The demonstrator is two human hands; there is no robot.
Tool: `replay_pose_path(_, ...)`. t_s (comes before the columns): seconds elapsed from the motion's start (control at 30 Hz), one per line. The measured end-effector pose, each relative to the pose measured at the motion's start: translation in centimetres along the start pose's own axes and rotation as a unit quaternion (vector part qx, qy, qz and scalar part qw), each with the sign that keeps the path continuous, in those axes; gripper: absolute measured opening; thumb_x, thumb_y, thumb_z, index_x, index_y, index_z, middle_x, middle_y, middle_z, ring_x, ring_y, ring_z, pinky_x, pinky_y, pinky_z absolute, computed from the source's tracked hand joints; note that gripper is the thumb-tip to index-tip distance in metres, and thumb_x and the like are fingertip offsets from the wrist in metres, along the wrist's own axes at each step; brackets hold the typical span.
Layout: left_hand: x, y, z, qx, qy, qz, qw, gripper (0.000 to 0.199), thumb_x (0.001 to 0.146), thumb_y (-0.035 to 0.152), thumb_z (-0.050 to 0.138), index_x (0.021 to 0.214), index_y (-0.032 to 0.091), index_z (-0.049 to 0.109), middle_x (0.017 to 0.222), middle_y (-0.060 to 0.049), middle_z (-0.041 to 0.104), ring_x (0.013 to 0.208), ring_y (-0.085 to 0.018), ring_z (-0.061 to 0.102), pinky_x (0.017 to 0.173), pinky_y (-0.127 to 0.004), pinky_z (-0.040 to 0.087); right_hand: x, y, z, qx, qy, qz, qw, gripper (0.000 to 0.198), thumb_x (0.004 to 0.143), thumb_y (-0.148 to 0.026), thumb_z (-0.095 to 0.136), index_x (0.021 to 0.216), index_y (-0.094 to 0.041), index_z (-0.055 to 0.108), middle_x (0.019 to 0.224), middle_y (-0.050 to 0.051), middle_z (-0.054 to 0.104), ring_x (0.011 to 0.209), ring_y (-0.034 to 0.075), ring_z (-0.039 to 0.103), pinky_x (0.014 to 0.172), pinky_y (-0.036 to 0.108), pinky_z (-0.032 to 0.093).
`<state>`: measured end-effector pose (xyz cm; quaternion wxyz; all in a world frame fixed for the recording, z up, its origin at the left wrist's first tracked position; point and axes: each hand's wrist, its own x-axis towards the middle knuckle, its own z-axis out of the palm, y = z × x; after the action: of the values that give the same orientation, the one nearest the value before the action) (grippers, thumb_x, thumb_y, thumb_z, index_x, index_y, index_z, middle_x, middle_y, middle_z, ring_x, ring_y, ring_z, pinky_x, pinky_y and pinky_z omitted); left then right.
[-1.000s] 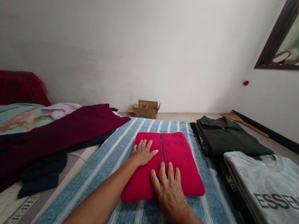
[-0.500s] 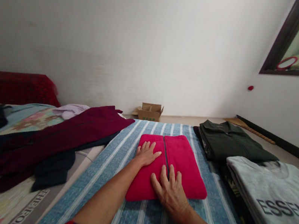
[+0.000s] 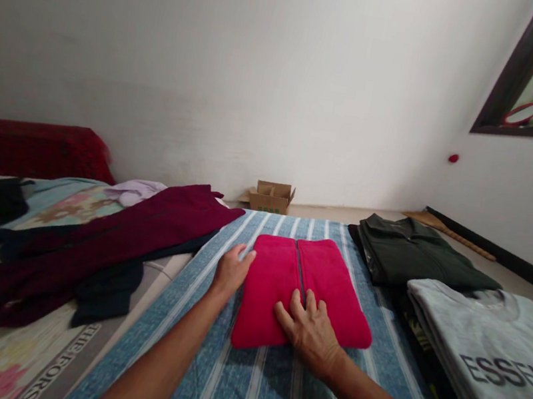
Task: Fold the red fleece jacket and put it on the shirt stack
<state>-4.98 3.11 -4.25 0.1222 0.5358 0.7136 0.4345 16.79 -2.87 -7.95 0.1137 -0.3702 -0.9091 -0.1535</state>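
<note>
Now both flat hands, left hand (image 3: 231,268) and right hand (image 3: 311,328), touch one red garment (image 3: 329,283).

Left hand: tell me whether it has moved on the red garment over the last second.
Yes. The left hand slid left off the top of the red garment to its left edge, over the striped sheet.

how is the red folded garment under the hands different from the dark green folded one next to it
The red folded garment is bright and lies alone on the striped blue cloth; the dark green garment is dull and sits to its right, by the grey shirt pile. The right hand presses on the red one and the left hand touches its left edge; nothing touches the green one. Both are folded flat.
</note>
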Motion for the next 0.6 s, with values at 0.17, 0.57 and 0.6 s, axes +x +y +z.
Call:
replay_pose_path(0.17,-8.1,0.2,-5.2,-0.146,0.041,-0.049,0.987,0.032,0.072,0.042,0.055,0.090,0.017,0.064,0.094,-0.007,0.069,0.093,-0.024,0.063,0.087,-0.034,0.046,0.9,1.1,-2.2,0.013,-0.039,0.004,0.999,0.050,0.085,-0.011,0.039,0.132,-0.028,0.038,0.126,0.017,0.046,0.108,0.034,0.048,0.077,0.049,0.044)
replay_pose_path(0.57,-12.3,2.7,4.9,-0.594,-0.181,-0.367,0.692,0.030,0.091,0.033,0.033,0.087,0.015,0.057,0.079,-0.009,0.067,0.085,-0.023,0.066,0.079,-0.041,0.052,4.5,2.4,-8.6,0.038,-0.108,0.018,0.993,0.061,0.070,-0.014,0.054,0.127,-0.028,0.039,0.108,0.010,0.053,0.092,0.028,0.054,0.066,0.033,0.044)
replay_pose_path(0.6,-11.6,3.2,5.7,-0.605,-0.179,-0.320,0.706,0.035,0.094,0.028,0.025,0.089,0.017,0.058,0.079,-0.008,0.068,0.092,-0.021,0.065,0.083,-0.040,0.050,4.5,2.0,-9.0,0.034,-0.106,0.015,0.994,0.060,0.070,-0.016,0.056,0.126,-0.028,0.040,0.108,0.010,0.053,0.092,0.028,0.054,0.066,0.033,0.044)
